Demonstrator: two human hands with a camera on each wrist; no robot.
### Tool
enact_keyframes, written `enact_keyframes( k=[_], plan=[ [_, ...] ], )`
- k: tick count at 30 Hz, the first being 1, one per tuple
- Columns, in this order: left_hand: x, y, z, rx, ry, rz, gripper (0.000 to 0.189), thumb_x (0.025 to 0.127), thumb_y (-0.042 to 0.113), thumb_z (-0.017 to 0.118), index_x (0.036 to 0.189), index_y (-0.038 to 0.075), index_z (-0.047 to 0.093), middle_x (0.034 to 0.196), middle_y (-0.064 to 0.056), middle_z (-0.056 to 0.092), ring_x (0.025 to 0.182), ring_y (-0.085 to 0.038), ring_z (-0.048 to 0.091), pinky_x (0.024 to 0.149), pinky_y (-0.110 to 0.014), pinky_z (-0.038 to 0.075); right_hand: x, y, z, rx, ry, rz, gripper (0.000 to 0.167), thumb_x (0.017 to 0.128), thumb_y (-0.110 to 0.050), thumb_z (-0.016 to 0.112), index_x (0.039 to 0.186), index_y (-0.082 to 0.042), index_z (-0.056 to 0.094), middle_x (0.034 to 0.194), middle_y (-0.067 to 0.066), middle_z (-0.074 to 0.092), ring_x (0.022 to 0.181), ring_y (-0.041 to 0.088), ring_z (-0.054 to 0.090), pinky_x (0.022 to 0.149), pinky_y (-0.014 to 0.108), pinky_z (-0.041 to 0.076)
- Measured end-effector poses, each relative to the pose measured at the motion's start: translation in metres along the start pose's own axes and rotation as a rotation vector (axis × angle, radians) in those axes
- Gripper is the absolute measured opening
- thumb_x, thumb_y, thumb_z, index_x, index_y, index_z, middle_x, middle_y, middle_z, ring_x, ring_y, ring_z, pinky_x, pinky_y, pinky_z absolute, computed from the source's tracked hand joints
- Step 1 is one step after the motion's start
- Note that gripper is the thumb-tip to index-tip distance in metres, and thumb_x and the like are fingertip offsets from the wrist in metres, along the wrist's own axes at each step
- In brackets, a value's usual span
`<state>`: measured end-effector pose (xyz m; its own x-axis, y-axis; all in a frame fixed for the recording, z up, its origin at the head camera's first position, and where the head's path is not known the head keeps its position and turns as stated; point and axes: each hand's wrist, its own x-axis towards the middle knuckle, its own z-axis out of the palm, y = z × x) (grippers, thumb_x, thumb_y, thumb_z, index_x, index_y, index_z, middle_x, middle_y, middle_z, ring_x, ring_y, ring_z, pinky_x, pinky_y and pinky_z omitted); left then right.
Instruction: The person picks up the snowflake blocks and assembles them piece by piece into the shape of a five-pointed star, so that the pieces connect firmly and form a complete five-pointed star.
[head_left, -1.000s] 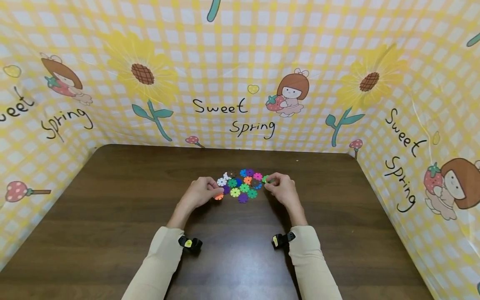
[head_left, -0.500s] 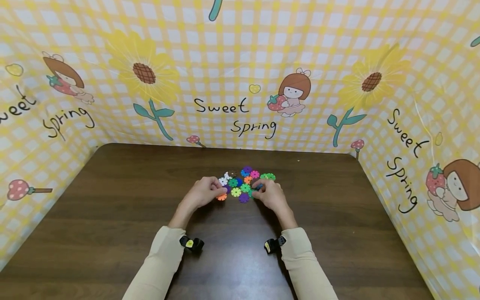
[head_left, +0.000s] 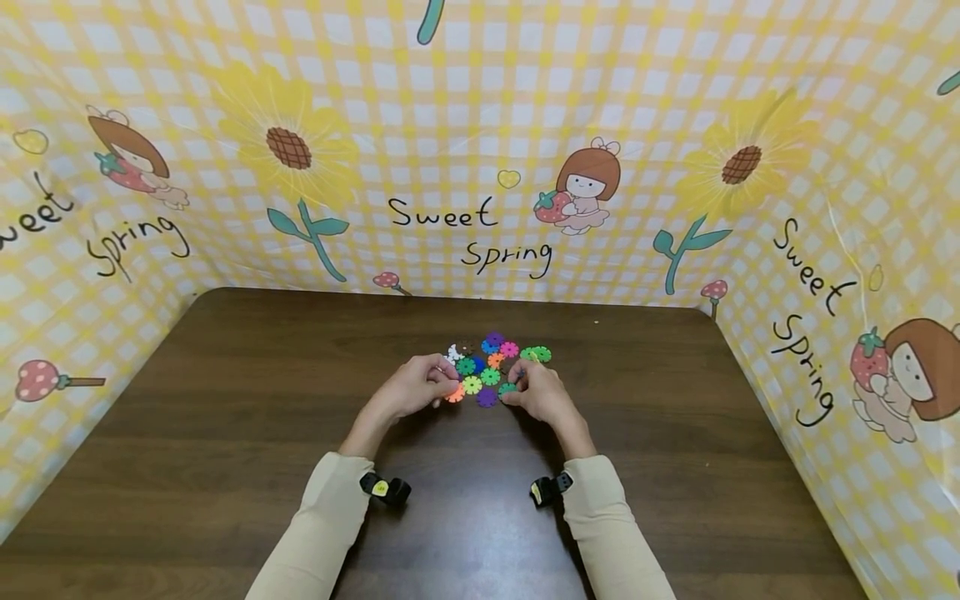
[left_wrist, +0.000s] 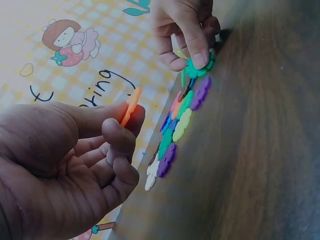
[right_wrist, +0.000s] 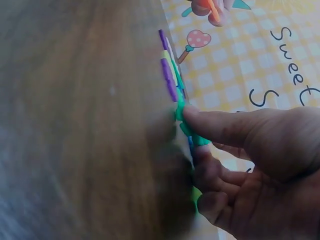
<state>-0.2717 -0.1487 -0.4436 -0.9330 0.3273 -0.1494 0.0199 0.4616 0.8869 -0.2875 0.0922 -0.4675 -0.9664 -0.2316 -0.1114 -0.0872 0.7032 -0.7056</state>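
Observation:
In the left wrist view, my left hand (head_left: 417, 386) pinches an orange notched plastic snowflake disc (left_wrist: 132, 106) on edge between thumb and index finger, held up off the table. My right hand (head_left: 545, 392) has thumb and fingers around a green snowflake disc (left_wrist: 193, 70) at the right front of a cluster. Between the hands lie a yellow-green disc (head_left: 471, 384), a purple disc (head_left: 487, 398) and another green disc (head_left: 490, 377). White discs (left_wrist: 152, 172) and a second purple disc (left_wrist: 166, 160) lie near the left hand, partly hidden by it in the head view.
Behind the hands lie a pink disc (head_left: 509, 348), a second orange disc (head_left: 496, 360) and overlapping blue and purple discs (head_left: 493, 342). Light green discs (head_left: 541, 354) lie beyond the right hand. A checked cloth (head_left: 465, 142) walls the dark wooden table (head_left: 300, 333) at the back and sides.
My right hand has moved left and nearer, away from the light green discs, to the green disc at the front. My left hand has shifted slightly right with the orange disc.

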Motion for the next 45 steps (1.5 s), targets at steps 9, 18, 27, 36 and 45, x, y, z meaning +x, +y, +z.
enact_keyframes(
  k=[9, 18, 27, 36, 45],
  plan=[
    [0.0, 0.0, 0.0, -0.068, -0.04, 0.006, 0.019, 0.098, 0.002, 0.062, 0.116, -0.004, 0.066, 0.089, -0.011, 0.07, 0.069, -0.018, 0.061, 0.073, -0.043, 0.055, -0.002, -0.007, -0.004, 0.111, -0.039, -0.066, 0.017, 0.09, -0.01, 0.076, 0.103, -0.004, 0.067, 0.083, 0.005, 0.064, 0.068, 0.02, 0.064, 0.061, 0.029, 0.049],
    [-0.001, 0.002, 0.0, -0.083, -0.067, 0.026, 0.019, 0.099, 0.004, 0.062, 0.113, -0.007, 0.067, 0.086, -0.011, 0.069, 0.065, -0.015, 0.058, 0.065, -0.036, 0.053, -0.006, -0.017, -0.011, 0.195, -0.071, -0.24, 0.01, 0.09, -0.007, 0.075, 0.097, -0.004, 0.069, 0.089, 0.005, 0.068, 0.08, 0.017, 0.067, 0.072, 0.029, 0.054],
    [-0.001, 0.005, 0.003, -0.094, -0.081, 0.028, 0.014, 0.1, 0.008, 0.062, 0.103, -0.005, 0.065, 0.081, -0.015, 0.067, 0.058, -0.012, 0.051, 0.055, -0.026, 0.044, -0.009, -0.024, -0.012, 0.231, -0.125, -0.367, 0.005, 0.092, -0.007, 0.073, 0.095, -0.004, 0.07, 0.088, 0.005, 0.071, 0.077, 0.018, 0.069, 0.07, 0.028, 0.056],
    [-0.002, 0.01, 0.005, -0.135, -0.119, 0.033, 0.014, 0.102, 0.012, 0.058, 0.102, -0.002, 0.061, 0.068, -0.007, 0.066, 0.05, -0.01, 0.049, 0.049, -0.024, 0.043, -0.008, -0.026, -0.011, 0.229, -0.121, -0.457, 0.004, 0.094, -0.008, 0.07, 0.096, -0.006, 0.072, 0.092, 0.002, 0.07, 0.083, 0.014, 0.066, 0.073, 0.026, 0.054],
    [-0.005, 0.013, 0.003, -0.139, -0.101, 0.041, 0.02, 0.103, 0.017, 0.057, 0.101, -0.003, 0.059, 0.067, -0.005, 0.059, 0.05, -0.011, 0.046, 0.049, -0.025, 0.04, -0.008, -0.023, -0.01, 0.291, -0.076, -0.418, 0.012, 0.095, -0.009, 0.069, 0.107, -0.006, 0.069, 0.096, 0.008, 0.072, 0.091, 0.022, 0.07, 0.079, 0.033, 0.056]
  ],
)
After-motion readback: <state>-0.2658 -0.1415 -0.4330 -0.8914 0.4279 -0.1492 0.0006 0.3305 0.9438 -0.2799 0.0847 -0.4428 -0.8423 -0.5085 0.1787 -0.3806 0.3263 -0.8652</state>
